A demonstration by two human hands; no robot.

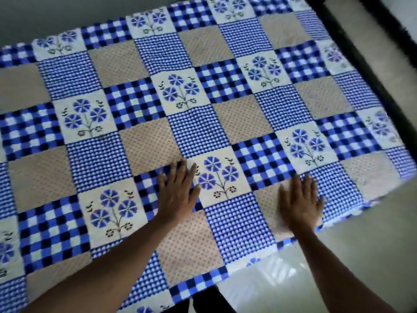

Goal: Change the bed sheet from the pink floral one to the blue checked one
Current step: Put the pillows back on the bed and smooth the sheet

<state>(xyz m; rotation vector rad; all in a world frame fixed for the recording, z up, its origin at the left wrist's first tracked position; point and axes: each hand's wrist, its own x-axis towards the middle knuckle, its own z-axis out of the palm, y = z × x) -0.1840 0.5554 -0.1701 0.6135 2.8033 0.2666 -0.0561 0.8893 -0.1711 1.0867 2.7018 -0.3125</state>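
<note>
Pale floor (338, 267) is seen by the blue checked sheet (203, 86), best smoothed to its edges by left hand (178, 193) and right hand (301, 204), fingers flat, nothing held.

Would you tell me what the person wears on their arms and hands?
Nothing visible: both forearms are bare, with no sleeves in view. The left hand and right hand have no gloves, watch or bracelet; rings cannot be told.

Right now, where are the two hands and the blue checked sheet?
left hand (178, 195), head view, back of the hand
right hand (301, 204), head view, back of the hand
blue checked sheet (198, 129), head view, a bare blue square mid-bed
</note>
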